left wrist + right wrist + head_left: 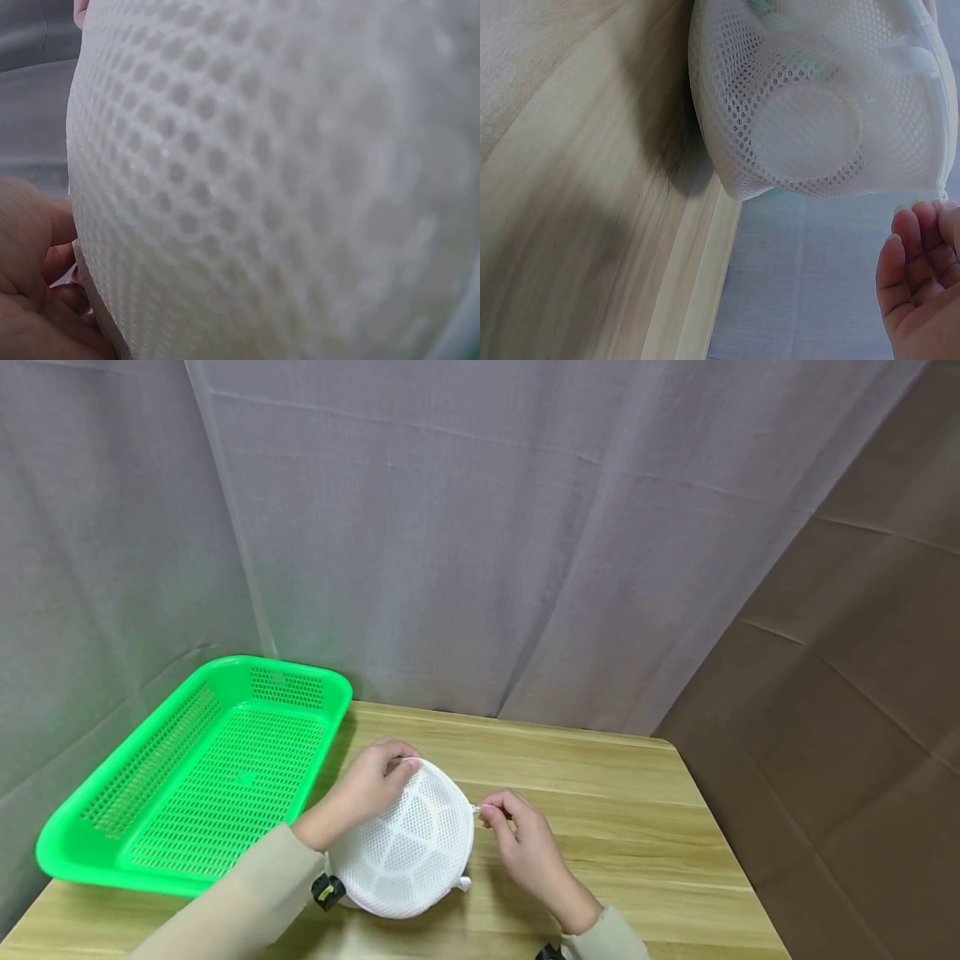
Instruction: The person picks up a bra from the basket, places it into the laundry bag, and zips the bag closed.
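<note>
A round white mesh laundry bag (pixel 408 852) is held over the front of the wooden table. At its far upper edge, my left hand (pixel 372 781) grips the rim between thumb and fingers. My right hand (pixel 525 843) pinches the small zipper pull (pixel 476 810) at the bag's right side. In the right wrist view, a pale round outline shows through the bag's mesh wall (pixel 810 135), and the right fingertips (pixel 905 225) are close below the zipper's end. Mesh fills most of the left wrist view, with part of the left hand (pixel 34 277) behind its edge.
A large green plastic basket (pixel 307 777) with slotted sides stands on the left of the wooden table (pixel 622 843). Grey cloth (pixel 450 543) hangs behind the table, and brown cloth (pixel 847 693) hangs along the right. A small white tab (pixel 463 883) sticks out from the bag's lower right edge.
</note>
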Motion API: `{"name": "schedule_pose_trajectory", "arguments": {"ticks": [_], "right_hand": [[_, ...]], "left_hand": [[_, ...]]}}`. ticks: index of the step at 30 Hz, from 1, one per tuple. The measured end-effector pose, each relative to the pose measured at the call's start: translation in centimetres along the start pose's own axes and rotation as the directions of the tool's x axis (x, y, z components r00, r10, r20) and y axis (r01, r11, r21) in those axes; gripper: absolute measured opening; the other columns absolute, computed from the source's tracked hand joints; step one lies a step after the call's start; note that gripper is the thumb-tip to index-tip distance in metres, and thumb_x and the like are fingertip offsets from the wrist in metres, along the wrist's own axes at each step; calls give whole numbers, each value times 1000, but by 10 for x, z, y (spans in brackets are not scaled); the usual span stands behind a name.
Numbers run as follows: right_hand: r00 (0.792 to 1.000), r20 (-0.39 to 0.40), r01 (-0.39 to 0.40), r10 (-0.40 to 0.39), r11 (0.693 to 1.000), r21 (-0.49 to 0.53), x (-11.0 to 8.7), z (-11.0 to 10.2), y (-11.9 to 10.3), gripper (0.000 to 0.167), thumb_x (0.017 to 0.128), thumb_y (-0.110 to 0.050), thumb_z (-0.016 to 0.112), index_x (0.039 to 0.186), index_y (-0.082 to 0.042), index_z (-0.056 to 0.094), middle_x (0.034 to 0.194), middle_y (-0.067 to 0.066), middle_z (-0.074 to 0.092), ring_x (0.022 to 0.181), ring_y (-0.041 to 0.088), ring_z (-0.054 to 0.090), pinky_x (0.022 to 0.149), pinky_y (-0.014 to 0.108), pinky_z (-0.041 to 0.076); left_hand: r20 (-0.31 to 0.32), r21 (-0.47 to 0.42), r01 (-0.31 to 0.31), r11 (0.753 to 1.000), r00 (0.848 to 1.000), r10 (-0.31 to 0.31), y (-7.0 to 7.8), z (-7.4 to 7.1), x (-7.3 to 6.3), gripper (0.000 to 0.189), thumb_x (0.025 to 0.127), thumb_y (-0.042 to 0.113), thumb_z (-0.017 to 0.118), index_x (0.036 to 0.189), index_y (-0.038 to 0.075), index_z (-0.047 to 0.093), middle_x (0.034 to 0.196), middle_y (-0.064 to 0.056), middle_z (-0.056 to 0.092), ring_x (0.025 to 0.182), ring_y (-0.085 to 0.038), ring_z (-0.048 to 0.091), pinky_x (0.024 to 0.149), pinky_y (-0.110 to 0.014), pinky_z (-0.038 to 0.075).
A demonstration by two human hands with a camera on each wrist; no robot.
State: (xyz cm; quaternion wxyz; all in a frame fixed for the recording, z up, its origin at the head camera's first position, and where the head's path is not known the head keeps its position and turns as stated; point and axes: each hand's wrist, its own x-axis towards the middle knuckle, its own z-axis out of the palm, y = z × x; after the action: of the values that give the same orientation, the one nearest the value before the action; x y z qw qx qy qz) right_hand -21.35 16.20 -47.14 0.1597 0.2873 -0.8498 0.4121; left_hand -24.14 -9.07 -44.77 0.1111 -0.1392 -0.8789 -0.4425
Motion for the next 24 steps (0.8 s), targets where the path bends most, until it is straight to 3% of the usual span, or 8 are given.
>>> {"name": "schedule_pose_trajectory", "arguments": {"ticks": [6, 15, 18, 24], "right_hand": [[1000, -2, -25, 25, 999, 22, 0, 2, -1, 7, 95, -10, 60, 90, -13, 64, 82, -9, 59, 79, 7, 57, 70, 26, 50], [1000, -3, -2, 2, 1000, 25, 3, 2, -4, 6, 96, -12, 59, 92, -14, 62, 85, -8, 61, 78, 8, 58, 70, 26, 51], [1000, -4, 0, 0, 1000, 29, 3, 3, -5, 6, 96, -11, 59, 92, -14, 62, 84, -5, 61, 78, 10, 59, 71, 27, 51], [1000, 2, -31, 31, 999, 35, 5, 4, -5, 8, 95, -9, 59, 92, -15, 63, 84, -3, 62, 80, 16, 61, 74, 28, 51]], "left_hand": [[7, -22, 13, 1000, 1000, -12, 1, -1, -1, 10, 93, 14, 65, 98, 7, 70, 100, -5, 64, 97, -21, 60, 86, -39, 49], [97, -13, 19, 1000, 995, -18, 7, 1, -2, 28, 92, 25, 67, 114, 7, 67, 118, -8, 63, 115, -27, 56, 98, -46, 43], [131, 22, -12, 1000, 991, 9, 10, 4, -2, 34, 92, 30, 67, 119, 9, 66, 122, -7, 61, 119, -26, 53, 101, -45, 41], [168, 105, -147, 984, 977, 128, 18, 10, -5, 37, 89, 35, 69, 119, 13, 66, 120, -2, 63, 117, -24, 53, 102, -45, 33]]}}
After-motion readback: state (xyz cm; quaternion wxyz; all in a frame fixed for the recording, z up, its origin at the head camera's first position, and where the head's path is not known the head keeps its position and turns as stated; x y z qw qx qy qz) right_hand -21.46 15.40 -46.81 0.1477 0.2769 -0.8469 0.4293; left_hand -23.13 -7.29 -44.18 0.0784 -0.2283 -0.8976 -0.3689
